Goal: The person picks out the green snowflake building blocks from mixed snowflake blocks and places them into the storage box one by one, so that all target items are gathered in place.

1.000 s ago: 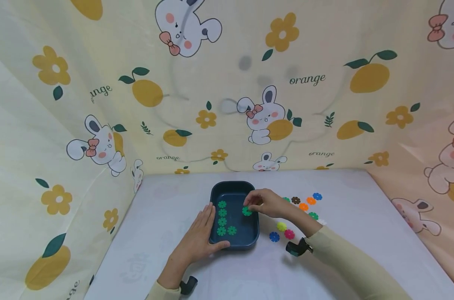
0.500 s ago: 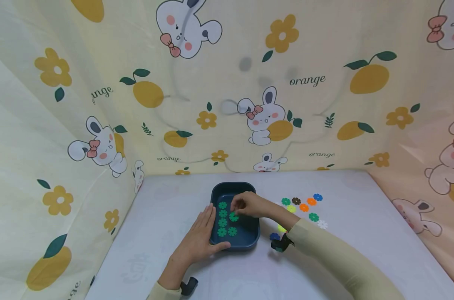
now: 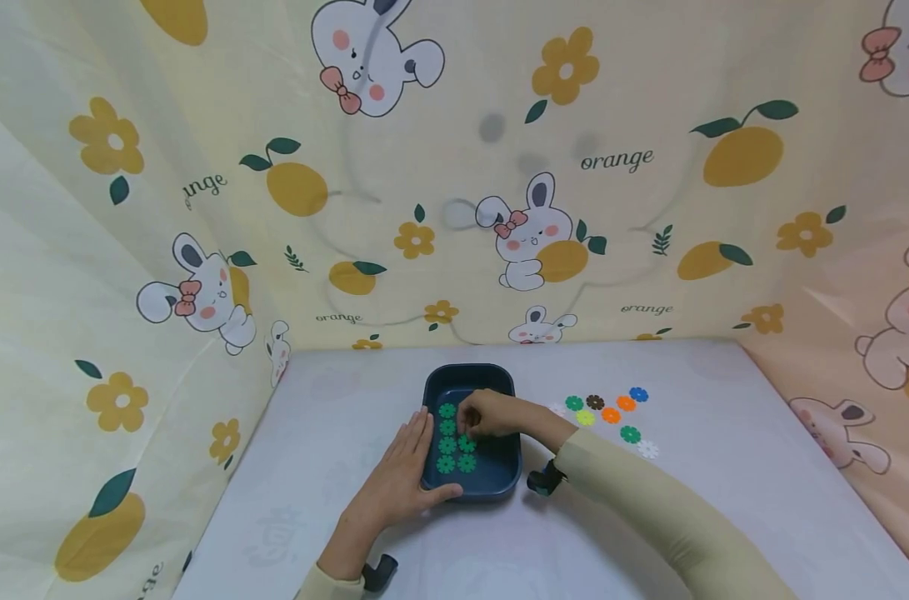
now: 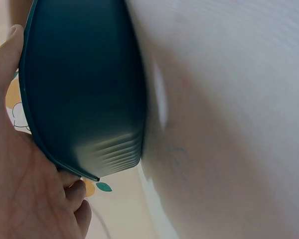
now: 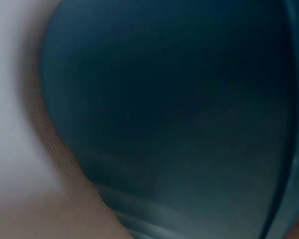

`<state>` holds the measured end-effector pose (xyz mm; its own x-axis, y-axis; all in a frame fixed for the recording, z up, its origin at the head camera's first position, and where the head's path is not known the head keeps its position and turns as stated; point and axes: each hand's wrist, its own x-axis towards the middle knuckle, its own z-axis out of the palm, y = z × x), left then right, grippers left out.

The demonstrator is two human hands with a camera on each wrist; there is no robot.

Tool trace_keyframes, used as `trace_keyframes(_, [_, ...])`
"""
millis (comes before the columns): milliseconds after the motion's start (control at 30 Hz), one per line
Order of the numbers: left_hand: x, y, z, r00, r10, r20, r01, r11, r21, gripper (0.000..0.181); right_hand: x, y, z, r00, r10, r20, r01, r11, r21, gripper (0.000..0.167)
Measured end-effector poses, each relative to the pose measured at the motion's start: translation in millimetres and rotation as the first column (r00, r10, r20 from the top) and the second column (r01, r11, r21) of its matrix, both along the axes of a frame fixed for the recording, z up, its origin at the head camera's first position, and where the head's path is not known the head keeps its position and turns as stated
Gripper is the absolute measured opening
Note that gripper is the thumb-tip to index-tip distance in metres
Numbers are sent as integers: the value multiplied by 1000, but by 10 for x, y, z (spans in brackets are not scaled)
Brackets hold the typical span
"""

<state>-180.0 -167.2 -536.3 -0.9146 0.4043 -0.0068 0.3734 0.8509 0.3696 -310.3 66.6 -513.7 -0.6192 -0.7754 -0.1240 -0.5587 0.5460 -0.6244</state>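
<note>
Left hand (image 3: 400, 473): fingers straight along the left of the tray (image 3: 499, 473), thumb on near rim. Tray on bench (image 3: 342, 433), long axis near-to-far. Inside: four green flowers (image 3: 446, 464) in column, one alongside; right hand (image 3: 490, 413) pinches a sixth flower (image 3: 466, 445) (second column). Loose flowers (image 3: 626, 403), mixed colours, to right. Backdrop (image 3: 439, 150): "orange".

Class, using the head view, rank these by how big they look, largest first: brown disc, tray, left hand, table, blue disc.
1. Table
2. Tray
3. Left hand
4. Brown disc and blue disc: these look alike in size, so they share last place unranked.
</note>
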Motion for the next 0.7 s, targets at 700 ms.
trace_keyframes(700, [8,8,19,1000,15,7,-15,1000,10,122,49,145,93,996,-49,-74,44,996,-75,10])
